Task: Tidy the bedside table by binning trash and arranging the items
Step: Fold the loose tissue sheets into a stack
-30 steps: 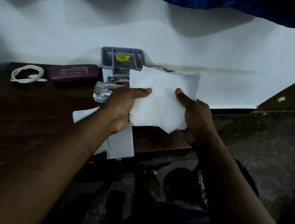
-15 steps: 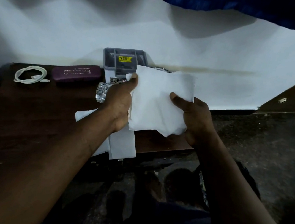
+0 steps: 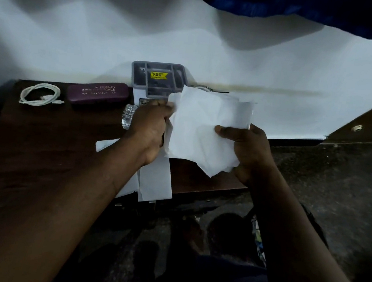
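Pinching a crumpled white paper sheet (image 3: 205, 131) at opposite edges with left hand (image 3: 149, 129) and right hand (image 3: 247, 148), raised above the dark brown wooden bedside table (image 3: 39, 146) near its front edge, probably for scrunching as trash. Beneath, flat white paper slips (image 3: 154, 181); behind, grey plastic organiser tray (image 3: 157, 78), purple spectacle case (image 3: 97, 92), coiled white cable (image 3: 40, 97), silver foil blister strip (image 3: 128, 116). No bin in sight.

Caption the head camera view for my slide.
Left hand and right hand grip a crumpled white paper over the bedside table, near a purple glasses case and coiled white cable.
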`<state>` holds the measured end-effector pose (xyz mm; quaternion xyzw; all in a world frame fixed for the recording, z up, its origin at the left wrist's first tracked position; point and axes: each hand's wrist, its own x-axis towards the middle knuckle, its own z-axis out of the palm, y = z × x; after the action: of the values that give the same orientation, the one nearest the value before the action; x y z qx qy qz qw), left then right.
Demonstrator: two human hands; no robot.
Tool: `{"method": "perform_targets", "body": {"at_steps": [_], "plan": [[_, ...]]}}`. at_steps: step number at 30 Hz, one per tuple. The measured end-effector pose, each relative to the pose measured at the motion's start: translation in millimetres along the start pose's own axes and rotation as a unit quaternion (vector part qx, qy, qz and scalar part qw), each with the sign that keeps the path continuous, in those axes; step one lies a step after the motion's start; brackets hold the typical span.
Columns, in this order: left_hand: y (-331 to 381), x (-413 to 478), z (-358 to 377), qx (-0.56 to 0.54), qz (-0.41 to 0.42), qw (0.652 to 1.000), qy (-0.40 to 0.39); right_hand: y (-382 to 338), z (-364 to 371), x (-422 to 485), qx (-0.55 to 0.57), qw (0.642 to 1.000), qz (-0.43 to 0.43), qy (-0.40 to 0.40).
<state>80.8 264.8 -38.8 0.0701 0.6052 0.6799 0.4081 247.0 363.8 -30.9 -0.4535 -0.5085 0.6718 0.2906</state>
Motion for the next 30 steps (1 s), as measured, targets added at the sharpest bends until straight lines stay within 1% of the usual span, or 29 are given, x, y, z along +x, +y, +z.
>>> {"method": "perform_targets", "body": {"at_steps": [2, 5, 10, 16, 20, 23, 24, 27, 30], "plan": [[-0.4, 2.1, 1.2, 0.041, 0.035, 0.999, 0.0, -1.3, -0.1, -0.7, 0.01, 1.0, 0.005, 0.003], [-0.3, 2.9, 0.3, 0.06, 0.07, 0.996, 0.009, -3.4, 0.7, -2.4, 0.005, 1.0, 0.005, 0.007], [1.1, -3.5, 0.3, 0.087, 0.103, 0.991, 0.027, -5.1, 1.2, -4.8, -0.002, 1.0, 0.0, 0.01], [0.0, -5.1, -0.3, 0.117, 0.141, 0.983, 0.018, -7.2, 1.9, -6.4, -0.002, 1.0, 0.011, 0.016], [-1.1, -5.4, 1.6, 0.093, 0.098, 0.991, -0.014, -8.2, 2.7, -7.9, 0.001, 1.0, 0.019, 0.02], [-1.4, -5.2, 1.4, 0.024, 0.06, 0.996, -0.062, -9.0, 4.3, -9.3, -0.004, 0.999, 0.022, 0.028], [-2.5, -4.3, 0.8, 0.016, 0.055, 0.996, -0.075, -9.4, 4.8, -9.9, -0.003, 0.999, 0.023, 0.029], [-5.7, -0.4, 0.6, 0.031, 0.051, 0.996, -0.071, -10.6, 6.7, -11.7, 0.016, 0.999, 0.034, 0.031], [-7.0, 1.7, 0.9, 0.02, 0.039, 0.997, -0.06, -11.1, 7.5, -13.1, 0.031, 0.998, 0.041, 0.029]]}}
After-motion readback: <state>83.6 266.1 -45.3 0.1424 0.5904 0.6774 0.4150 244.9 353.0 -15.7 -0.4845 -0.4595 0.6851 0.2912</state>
